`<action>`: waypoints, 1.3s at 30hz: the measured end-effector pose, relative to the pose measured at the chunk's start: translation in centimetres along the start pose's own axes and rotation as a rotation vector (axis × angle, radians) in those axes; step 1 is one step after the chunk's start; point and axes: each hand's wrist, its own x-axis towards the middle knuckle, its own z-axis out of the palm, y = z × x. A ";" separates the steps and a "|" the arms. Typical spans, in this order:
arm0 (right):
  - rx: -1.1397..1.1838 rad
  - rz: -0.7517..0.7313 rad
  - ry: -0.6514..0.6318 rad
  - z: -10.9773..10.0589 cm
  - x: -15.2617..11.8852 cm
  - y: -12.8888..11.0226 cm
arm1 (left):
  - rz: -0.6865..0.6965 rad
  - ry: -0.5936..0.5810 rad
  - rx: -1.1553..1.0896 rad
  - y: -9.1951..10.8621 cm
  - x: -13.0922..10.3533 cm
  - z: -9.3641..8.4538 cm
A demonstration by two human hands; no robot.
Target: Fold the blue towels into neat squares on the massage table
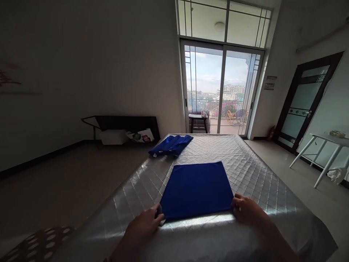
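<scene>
Straightening the near edge of the flat blue cloth (197, 191) looks like the step in hand. Cloth lies on the silver quilted cover (261, 178), between the person's hands, long side toward them. Left hand (147, 222): thumb and fingers closed in a pinch at the near-left corner. Right hand (245, 207): fingertips closed at the near-right corner, thumb partly hidden. Neither is spread open. Next move likely calls for even tension, both corners level. Crumpled blue garment (171, 145) sits apart, farther off to the left.
</scene>
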 end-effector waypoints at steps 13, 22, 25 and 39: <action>-0.024 0.020 0.310 2.6 1.9 0.2 | -0.002 0.115 0.078 2.2 -1.6 -0.6; -0.045 0.037 0.303 6.9 5.7 1.4 | 0.690 0.243 -0.019 13.9 0.6 6.0; -0.115 -0.035 0.290 8.3 6.2 2.8 | 0.888 0.320 0.055 17.8 3.0 8.1; -0.097 0.027 0.259 7.8 6.1 1.9 | 0.389 0.212 0.288 7.7 7.5 7.2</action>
